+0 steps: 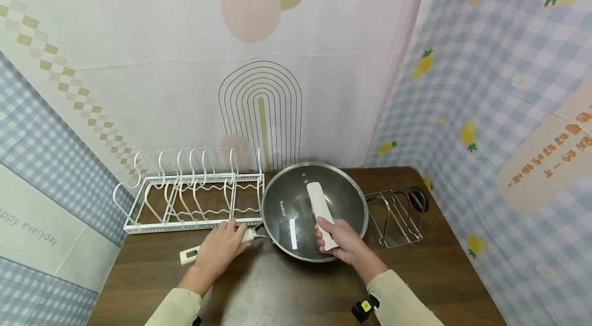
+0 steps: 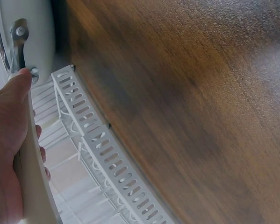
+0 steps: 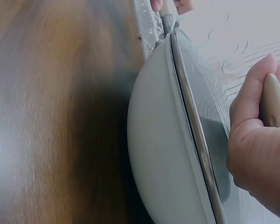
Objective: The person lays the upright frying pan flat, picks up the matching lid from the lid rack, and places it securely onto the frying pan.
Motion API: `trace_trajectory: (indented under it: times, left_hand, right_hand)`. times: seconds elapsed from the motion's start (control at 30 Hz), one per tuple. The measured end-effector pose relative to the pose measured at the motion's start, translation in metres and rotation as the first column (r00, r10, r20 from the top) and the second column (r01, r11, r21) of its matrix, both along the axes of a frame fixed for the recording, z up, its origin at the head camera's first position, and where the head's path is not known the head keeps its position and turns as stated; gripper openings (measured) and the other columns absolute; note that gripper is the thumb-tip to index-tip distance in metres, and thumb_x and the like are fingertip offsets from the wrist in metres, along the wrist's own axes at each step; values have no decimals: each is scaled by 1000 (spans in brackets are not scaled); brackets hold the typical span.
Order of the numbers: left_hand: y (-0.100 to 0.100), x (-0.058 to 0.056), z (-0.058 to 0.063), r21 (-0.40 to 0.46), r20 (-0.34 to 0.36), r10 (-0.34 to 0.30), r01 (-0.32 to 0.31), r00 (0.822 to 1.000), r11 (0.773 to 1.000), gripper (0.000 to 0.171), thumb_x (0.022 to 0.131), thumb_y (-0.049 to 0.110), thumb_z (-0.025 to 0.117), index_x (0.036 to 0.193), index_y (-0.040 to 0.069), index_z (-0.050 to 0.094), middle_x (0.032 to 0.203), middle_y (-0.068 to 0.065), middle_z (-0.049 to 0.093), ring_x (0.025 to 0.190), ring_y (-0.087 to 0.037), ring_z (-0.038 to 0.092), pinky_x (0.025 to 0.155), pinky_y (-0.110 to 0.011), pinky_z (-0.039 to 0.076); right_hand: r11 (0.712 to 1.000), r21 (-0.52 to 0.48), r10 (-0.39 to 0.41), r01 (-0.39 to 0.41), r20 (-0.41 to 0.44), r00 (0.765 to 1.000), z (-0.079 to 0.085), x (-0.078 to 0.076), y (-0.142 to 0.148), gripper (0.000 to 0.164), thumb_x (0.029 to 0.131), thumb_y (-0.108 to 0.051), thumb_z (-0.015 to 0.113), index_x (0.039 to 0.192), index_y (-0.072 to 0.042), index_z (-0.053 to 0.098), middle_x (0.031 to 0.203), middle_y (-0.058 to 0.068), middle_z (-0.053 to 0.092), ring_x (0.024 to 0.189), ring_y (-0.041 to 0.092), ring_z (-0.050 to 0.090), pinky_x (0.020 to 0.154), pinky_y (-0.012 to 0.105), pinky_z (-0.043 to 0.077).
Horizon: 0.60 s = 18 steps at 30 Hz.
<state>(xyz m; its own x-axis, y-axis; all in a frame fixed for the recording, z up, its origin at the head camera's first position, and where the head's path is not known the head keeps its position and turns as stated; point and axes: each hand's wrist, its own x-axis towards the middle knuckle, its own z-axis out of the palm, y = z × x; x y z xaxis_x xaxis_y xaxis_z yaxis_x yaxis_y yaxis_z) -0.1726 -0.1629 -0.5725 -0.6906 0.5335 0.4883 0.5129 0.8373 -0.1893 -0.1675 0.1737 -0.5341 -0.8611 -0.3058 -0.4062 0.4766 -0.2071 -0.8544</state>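
Observation:
A wide wok (image 3: 151, 126) with a pale outer wall sits on the wooden table, covered by a glass lid (image 1: 287, 187) with a metal rim. My left hand (image 1: 219, 245) grips the wok's cream handle (image 1: 188, 255), which points left; in the left wrist view the thumb lies along the handle (image 2: 34, 186) near its metal joint. Over the lid, my right hand (image 1: 341, 238) holds the long cream lid handle (image 1: 319, 198) by its near end, fingers curled round it. The inside of the wok shows only dimly through the glass.
A white wire rack (image 1: 185, 227) with several upright loops stands to the left, close behind my left hand. Right of the wok is a small metal wire stand (image 1: 401, 241) with a black round part (image 1: 419, 199). Patterned cloth (image 1: 347, 94) hangs behind the table (image 1: 287, 295).

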Motion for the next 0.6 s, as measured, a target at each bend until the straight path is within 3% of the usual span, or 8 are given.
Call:
trace_trajectory:
  times: [0.6]
  left_hand:
    - [-2, -1, -4, 4, -13, -8, 8, 1000, 1000, 56, 78, 48, 85, 100, 6, 55, 85, -13, 56, 72, -33, 60, 55, -42, 52]
  right_hand:
    - [1000, -7, 2, -2, 19, 1000, 1, 1, -2, 28, 111, -27, 47, 95, -5, 56, 74, -2, 57, 60, 8, 55, 54, 22, 52]
